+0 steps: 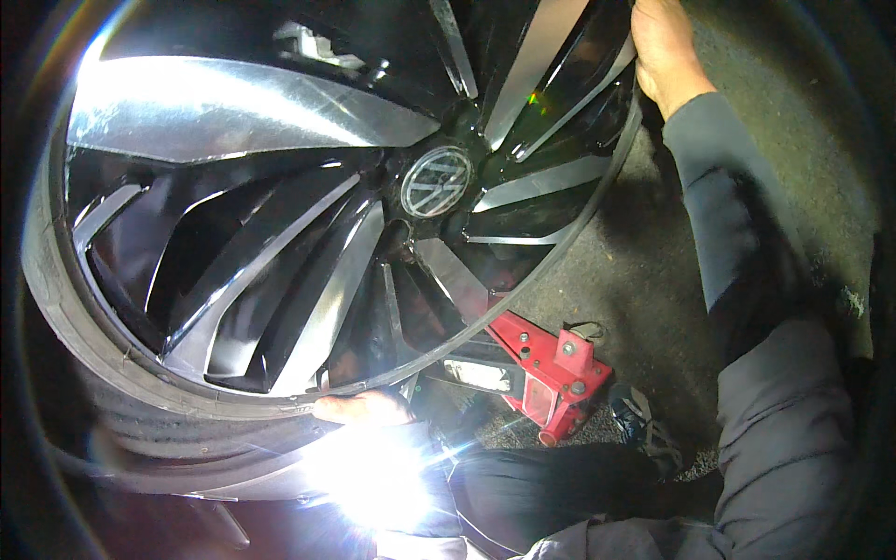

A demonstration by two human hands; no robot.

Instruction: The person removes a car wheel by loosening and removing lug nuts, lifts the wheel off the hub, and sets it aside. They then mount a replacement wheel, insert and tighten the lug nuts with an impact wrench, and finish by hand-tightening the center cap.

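"Black and polished silver on the wheel (345,196), filling most of the left and centre of the view. Any lettering?"

"Only a round emblem (436,182) at the hub, with straight pale strokes inside a ring, on a dark ground. Set at a slant."

"Anything on the tyre (70,322)?"

"Too dark and blurred along the sidewall to make out markings. Thin and grey around the lower left of the spokes."

"And the grip?"

"Right hand (667,51) at the wheel's upper right edge, grasping the rim, partly cut off by the top of the frame. Left hand (369,408) touching the wheel's lower edge from underneath. Cannot tell how firmly clenched, with a white glare (369,476) over the wrist."

"Below the wheel?"

"Red floor jack (551,373), just beyond the lower right edge, partly hidden by the wheel. Beside the red arm, a pale rectangular patch (478,375), perhaps a label; too washed out to read."

"Farther right?"

"Dark shoe (644,429) with pale laces, near the jack, on rough grey ground (635,243). Then a padded grey sleeve (784,411), running up to the right hand. No writing to be read on either."
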